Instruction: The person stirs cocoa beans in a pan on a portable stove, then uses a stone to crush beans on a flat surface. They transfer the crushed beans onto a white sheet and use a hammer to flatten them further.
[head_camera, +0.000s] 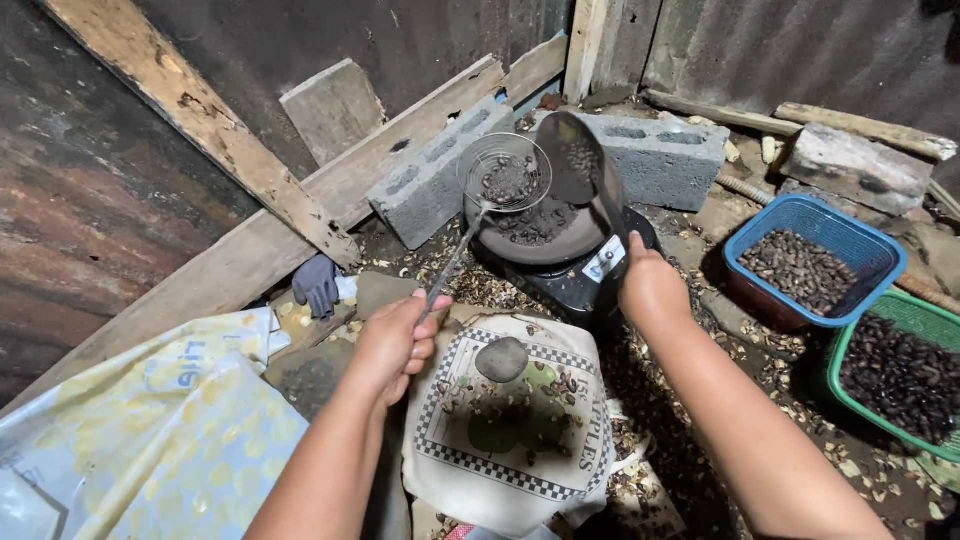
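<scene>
Crouching over a littered dirt floor (700, 400), left hand (395, 345) clasps wire skimmer (505, 175); right hand (650, 290) apparently grips spatula (580, 160).

Green basket (905, 330) at right is cut by the frame edge, its far-right part out of view; yellow-white sack (150, 430) at near left runs off the bottom & left edges; both forearms leave the frame at the bottom; right hand (652, 290) covers the spatula (580, 160) handle, so grip can't be told; dark bits in the wire skimmer (505, 175) too small to identify; pan (540, 235) partly hides the black burner (585, 285).
</scene>
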